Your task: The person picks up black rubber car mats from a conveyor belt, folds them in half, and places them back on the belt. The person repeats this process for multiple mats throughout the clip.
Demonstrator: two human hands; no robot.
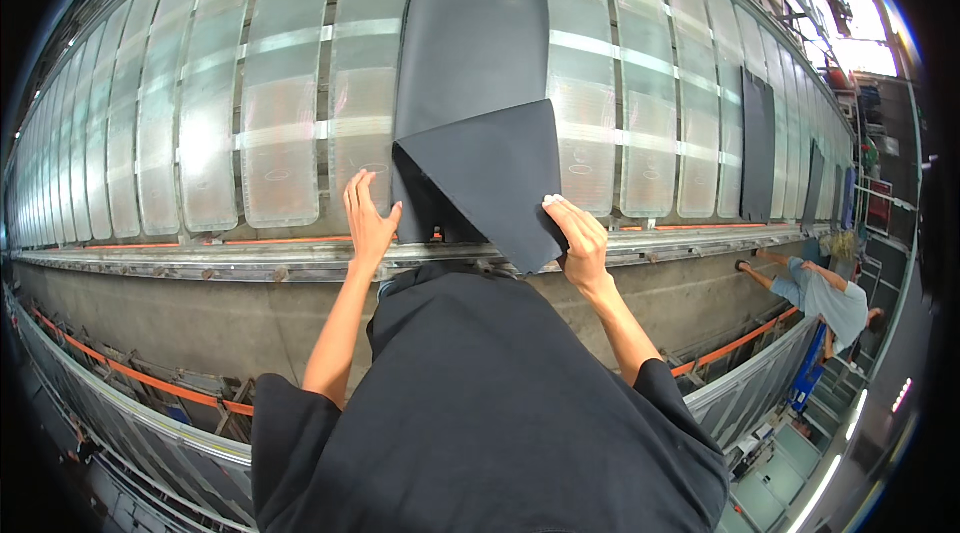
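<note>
A dark grey flexible sheet (474, 43) lies lengthwise over the pale translucent panels in front of me. Its near end is folded back diagonally into a raised flap (500, 168). At the flap's right edge, my right hand (578, 238) is closed, pinching the sheet between thumb and fingers. My left hand (370, 223) is open beside the sheet's near left side, fingers spread and pointing away from me, apparently holding nothing. A dark gap shows under the fold. Small notches cut into the sheet's far edge.
Long translucent panels (280, 153) stand side by side in a row to both sides. A metal rail (250, 263) runs along their near ends. More dark sheets (757, 148) lie on panels at the right. Another person (825, 298) is in the aisle at far right.
</note>
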